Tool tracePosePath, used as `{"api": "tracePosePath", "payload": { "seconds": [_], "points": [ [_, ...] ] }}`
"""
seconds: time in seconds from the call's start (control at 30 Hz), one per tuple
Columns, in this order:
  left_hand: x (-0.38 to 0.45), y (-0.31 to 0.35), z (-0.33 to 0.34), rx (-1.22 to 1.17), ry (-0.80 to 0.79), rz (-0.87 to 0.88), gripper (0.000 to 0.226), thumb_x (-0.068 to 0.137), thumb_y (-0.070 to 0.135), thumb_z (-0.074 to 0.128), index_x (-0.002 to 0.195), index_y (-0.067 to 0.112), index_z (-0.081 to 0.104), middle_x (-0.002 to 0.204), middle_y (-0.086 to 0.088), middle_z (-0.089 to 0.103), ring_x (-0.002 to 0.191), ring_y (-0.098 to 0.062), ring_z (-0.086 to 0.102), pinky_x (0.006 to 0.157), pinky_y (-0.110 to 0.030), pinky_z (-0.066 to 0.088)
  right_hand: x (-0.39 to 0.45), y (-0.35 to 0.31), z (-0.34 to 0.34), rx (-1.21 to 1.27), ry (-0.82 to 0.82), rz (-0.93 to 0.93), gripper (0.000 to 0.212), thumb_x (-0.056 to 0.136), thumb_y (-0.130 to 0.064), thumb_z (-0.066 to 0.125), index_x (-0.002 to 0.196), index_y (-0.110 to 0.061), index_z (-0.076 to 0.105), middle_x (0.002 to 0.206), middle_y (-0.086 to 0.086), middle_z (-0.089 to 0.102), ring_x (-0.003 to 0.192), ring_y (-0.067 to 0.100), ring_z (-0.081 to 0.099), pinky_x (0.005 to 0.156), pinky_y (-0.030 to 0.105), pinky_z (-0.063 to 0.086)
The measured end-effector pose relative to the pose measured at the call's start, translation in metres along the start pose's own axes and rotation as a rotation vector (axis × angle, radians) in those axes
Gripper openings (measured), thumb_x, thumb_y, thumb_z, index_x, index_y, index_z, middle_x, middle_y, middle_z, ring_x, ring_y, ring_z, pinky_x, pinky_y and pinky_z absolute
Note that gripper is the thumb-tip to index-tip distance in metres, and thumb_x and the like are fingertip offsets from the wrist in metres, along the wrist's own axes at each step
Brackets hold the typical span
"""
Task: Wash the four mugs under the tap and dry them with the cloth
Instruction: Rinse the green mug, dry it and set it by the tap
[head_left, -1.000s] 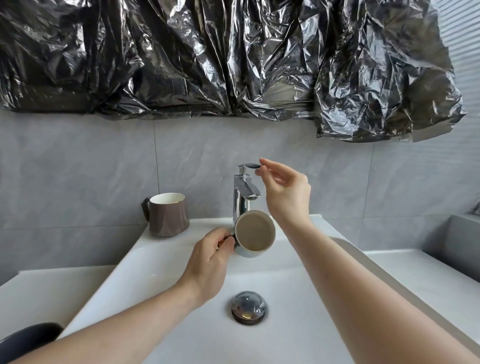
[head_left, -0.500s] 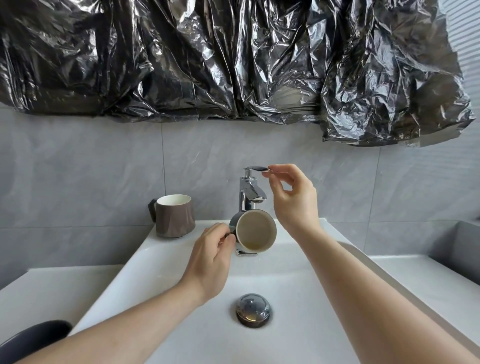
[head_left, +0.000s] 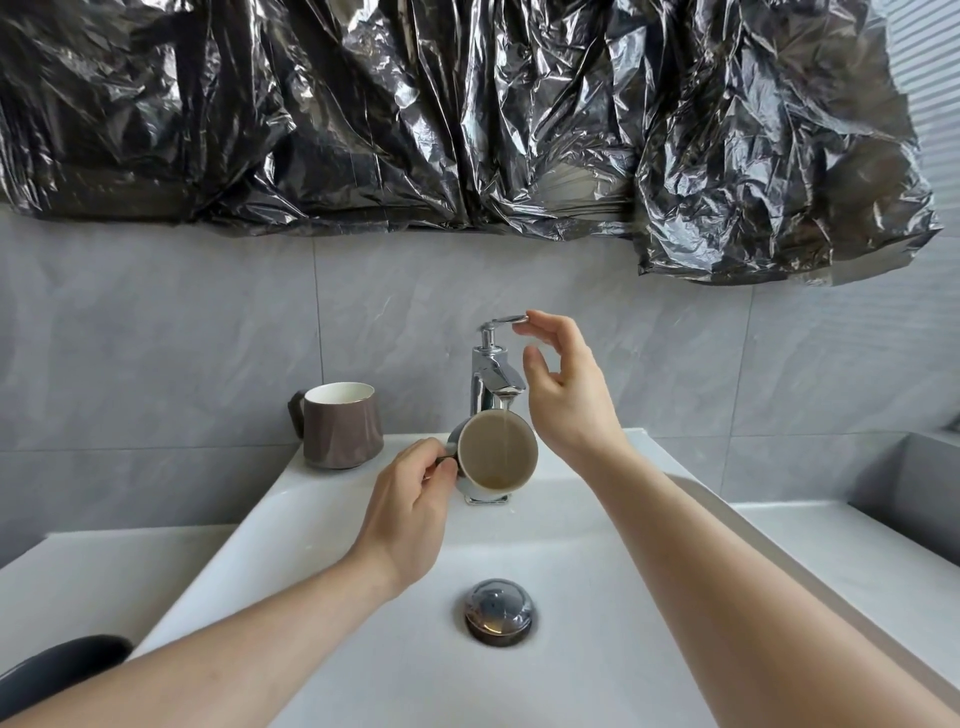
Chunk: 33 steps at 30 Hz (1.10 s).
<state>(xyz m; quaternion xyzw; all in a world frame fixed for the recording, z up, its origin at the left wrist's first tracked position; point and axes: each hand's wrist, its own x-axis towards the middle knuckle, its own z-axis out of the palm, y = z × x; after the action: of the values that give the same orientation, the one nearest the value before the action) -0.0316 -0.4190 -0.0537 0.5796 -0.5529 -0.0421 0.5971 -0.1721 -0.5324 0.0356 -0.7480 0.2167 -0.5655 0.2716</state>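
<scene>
Round chrome drain plug (head_left: 497, 611) sits in white ceramic basin (head_left: 322, 525). Left hand (head_left: 410, 506) grips handle of beige-lined mug (head_left: 497, 453), tilted under chrome tap (head_left: 491, 371); thin water stream (head_left: 506, 441) falls inside. Right hand (head_left: 566, 395), fingers loosely spread, fingertip touching tap lever (head_left: 506, 319). Brown faceted mug (head_left: 340, 425) upright on basin's back-left corner.

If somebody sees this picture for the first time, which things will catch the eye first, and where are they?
First, the crumpled black plastic sheet covering the wall above the grey tiles. Then, at the centre, the left hand holds a mug tilted under the running tap, while the right hand touches the tap's lever. A brown mug stands on the basin's back left corner.
</scene>
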Motion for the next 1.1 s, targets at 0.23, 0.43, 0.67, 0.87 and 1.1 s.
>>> {"api": "tracePosePath", "payload": {
  "seconds": [0.23, 0.43, 0.67, 0.87, 1.1],
  "points": [
    [-0.002, 0.006, 0.001, -0.012, -0.007, -0.032, 0.024, 0.097, 0.026, 0.047, 0.085, 0.024, 0.067, 0.088, 0.002, 0.070, 0.090, -0.024, 0.061, 0.091, -0.054, 0.050, 0.002, -0.004, 0.001, 0.042, -0.010, 0.022, 0.032, 0.109, -0.019, 0.045, 0.140, -0.024, 0.051, 0.130, -0.018, 0.066, 0.134, 0.007, 0.050, 0.110, 0.026, 0.037],
    [-0.002, 0.006, 0.000, -0.068, -0.020, -0.073, 0.036, 0.090, 0.038, 0.046, 0.082, 0.004, 0.054, 0.085, -0.022, 0.059, 0.080, -0.031, 0.051, 0.085, -0.052, 0.050, -0.002, -0.009, -0.003, 0.054, 0.020, 0.053, 0.031, 0.109, -0.019, 0.044, 0.136, -0.024, 0.057, 0.126, -0.018, 0.069, 0.116, -0.012, 0.055, 0.090, 0.002, 0.038],
    [0.000, 0.009, 0.000, -0.072, -0.013, -0.087, 0.037, 0.090, 0.035, 0.044, 0.080, -0.001, 0.047, 0.086, -0.027, 0.057, 0.078, -0.019, 0.047, 0.086, -0.063, 0.049, -0.023, -0.016, -0.007, 0.048, 0.123, 0.207, 0.042, 0.103, -0.006, 0.042, 0.138, -0.025, 0.055, 0.130, -0.010, 0.065, 0.104, -0.004, 0.059, 0.092, 0.025, 0.048],
    [0.004, 0.016, -0.002, -0.087, -0.011, -0.075, 0.036, 0.089, 0.032, 0.044, 0.082, -0.001, 0.055, 0.083, -0.021, 0.061, 0.076, -0.016, 0.049, 0.076, -0.053, 0.048, -0.057, -0.012, -0.020, -0.168, -0.118, 0.345, 0.065, 0.090, 0.008, 0.041, 0.146, -0.024, 0.047, 0.146, -0.007, 0.053, 0.124, 0.014, 0.052, 0.090, 0.028, 0.045],
    [0.004, 0.019, -0.002, -0.108, -0.025, -0.109, 0.057, 0.077, 0.047, 0.041, 0.085, -0.006, 0.057, 0.084, -0.024, 0.062, 0.076, -0.020, 0.049, 0.082, -0.059, 0.050, -0.088, 0.011, -0.019, -0.197, -0.404, 0.426, 0.083, 0.075, -0.009, 0.082, 0.137, -0.044, 0.039, 0.135, -0.023, 0.053, 0.123, 0.008, 0.056, 0.081, 0.027, 0.058]
  ]
}}
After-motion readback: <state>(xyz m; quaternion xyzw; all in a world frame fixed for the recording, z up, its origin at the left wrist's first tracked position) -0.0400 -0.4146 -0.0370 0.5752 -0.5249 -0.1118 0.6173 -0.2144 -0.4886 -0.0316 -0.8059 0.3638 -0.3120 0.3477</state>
